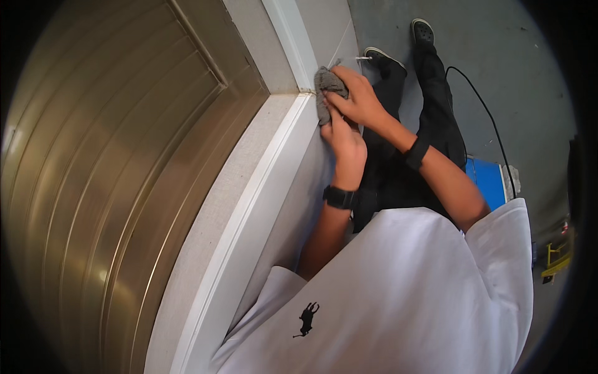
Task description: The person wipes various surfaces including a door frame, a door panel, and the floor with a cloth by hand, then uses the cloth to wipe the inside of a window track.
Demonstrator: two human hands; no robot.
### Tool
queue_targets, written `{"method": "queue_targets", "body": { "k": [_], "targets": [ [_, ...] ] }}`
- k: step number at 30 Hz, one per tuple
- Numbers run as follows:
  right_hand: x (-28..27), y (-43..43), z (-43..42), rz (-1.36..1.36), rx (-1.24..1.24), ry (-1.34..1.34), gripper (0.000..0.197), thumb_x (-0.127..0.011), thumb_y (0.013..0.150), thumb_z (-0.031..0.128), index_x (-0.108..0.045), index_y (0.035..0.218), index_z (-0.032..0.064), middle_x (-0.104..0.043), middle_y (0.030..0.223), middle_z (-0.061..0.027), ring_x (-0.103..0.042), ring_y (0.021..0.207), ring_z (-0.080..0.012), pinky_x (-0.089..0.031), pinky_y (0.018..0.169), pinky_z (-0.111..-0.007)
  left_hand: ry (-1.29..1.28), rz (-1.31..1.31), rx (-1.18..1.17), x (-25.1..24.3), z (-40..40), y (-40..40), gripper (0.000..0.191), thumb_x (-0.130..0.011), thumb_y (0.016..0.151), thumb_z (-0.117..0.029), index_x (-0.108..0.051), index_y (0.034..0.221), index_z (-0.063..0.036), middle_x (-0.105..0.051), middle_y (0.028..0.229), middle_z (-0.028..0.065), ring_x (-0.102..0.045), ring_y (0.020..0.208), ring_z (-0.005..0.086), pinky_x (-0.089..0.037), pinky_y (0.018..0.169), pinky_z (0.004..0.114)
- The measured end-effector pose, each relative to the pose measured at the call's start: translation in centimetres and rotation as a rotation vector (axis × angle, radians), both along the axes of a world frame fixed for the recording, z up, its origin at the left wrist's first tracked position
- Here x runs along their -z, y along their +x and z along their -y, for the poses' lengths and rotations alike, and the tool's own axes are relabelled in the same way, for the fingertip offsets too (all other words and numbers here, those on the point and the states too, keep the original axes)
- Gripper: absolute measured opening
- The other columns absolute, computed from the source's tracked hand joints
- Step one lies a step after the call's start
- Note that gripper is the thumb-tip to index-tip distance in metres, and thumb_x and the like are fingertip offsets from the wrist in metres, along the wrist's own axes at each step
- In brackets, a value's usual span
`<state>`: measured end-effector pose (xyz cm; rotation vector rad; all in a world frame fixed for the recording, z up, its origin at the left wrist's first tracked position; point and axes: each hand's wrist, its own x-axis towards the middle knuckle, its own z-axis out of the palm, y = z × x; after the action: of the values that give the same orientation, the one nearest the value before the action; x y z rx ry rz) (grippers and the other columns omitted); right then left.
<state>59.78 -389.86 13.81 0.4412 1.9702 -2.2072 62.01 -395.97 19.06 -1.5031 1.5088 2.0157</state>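
Note:
A crumpled grey cloth [323, 100] lies against the outer edge of a white frame [306, 93], at the corner where its pieces meet. From above, my right hand [357, 96] grips the cloth, its fingers bent over the upper part. My left hand [345, 145] is just below, its fingertips holding the cloth's lower part close to the right thumb. Both wrists wear black bands. Inside the frame is a ribbed, brownish metal panel [135, 154]. The folds hide some of the fingertips.
A small metal fitting [364, 58] sticks out beyond the right hand, near one shoe. A black cable [488, 114] curves over the grey floor [514, 70] on the right. By my right elbow is a blue object [488, 180]; a yellow object [556, 264] stands at the far right.

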Motion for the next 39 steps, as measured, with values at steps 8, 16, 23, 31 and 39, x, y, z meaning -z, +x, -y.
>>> {"method": "queue_targets", "body": {
  "k": [8,16,23,31,39],
  "targets": [
    [-2.3,-1.7,-0.6,-0.063,-0.005,-0.028,0.041,-0.067,0.072,0.02,-0.057,0.107,-0.0002,-0.059,0.103,-0.0193,-0.055,0.098,-0.0393,-0.045,0.085,-0.042,-0.148,-0.201,0.113,-0.7,-1.0,1.6,0.035,-0.047,0.099,-0.023,-0.047,0.126,-0.0001,-0.052,0.123,0.0085,-0.053,0.111,0.0179,-0.044,0.093,0.031],
    [-2.8,-0.5,0.1,-0.021,0.015,0.049,0.045,-0.067,0.074,0.021,-0.056,0.111,-0.002,-0.06,0.105,-0.0202,-0.055,0.1,-0.0398,-0.044,0.086,-0.043,-0.118,-0.068,0.017,-2.7,-1.8,-0.3,0.038,-0.05,0.099,-0.026,-0.052,0.123,0.0035,-0.057,0.121,0.0091,-0.058,0.106,0.0196,-0.048,0.09,0.03],
    [3.8,4.7,2.4,0.226,-0.079,0.143,0.047,-0.067,0.072,0.02,-0.057,0.112,-0.0035,-0.06,0.108,-0.026,-0.055,0.105,-0.0415,-0.044,0.091,-0.044,-0.056,0.169,0.088,3.2,3.1,4.9,0.034,-0.051,0.098,-0.027,-0.053,0.118,0.0001,-0.055,0.12,0.0082,-0.056,0.106,0.0163,-0.049,0.088,0.032],
    [-3.4,-2.6,-1.3,0.275,0.015,-0.143,0.033,-0.068,0.075,0.019,-0.06,0.097,-0.0047,-0.064,0.082,-0.0226,-0.065,0.078,-0.0271,-0.049,0.07,-0.034,-0.158,-0.006,0.044,-4.0,-2.2,-2.9,0.036,-0.054,0.097,-0.032,-0.064,0.095,0.0023,-0.063,0.093,0.0057,-0.06,0.087,0.0138,-0.049,0.073,0.027],
    [-2.5,-1.3,-0.1,0.235,-0.103,-0.025,0.046,-0.07,0.074,0.027,-0.059,0.106,-0.0043,-0.061,0.095,-0.027,-0.06,0.091,-0.0436,-0.048,0.08,-0.042,-0.198,0.048,-0.095,-2.8,-1.4,-1.5,0.044,-0.054,0.097,-0.028,-0.053,0.122,0.0077,-0.057,0.122,0.0129,-0.058,0.108,0.0218,-0.048,0.091,0.032]
  ]
}}
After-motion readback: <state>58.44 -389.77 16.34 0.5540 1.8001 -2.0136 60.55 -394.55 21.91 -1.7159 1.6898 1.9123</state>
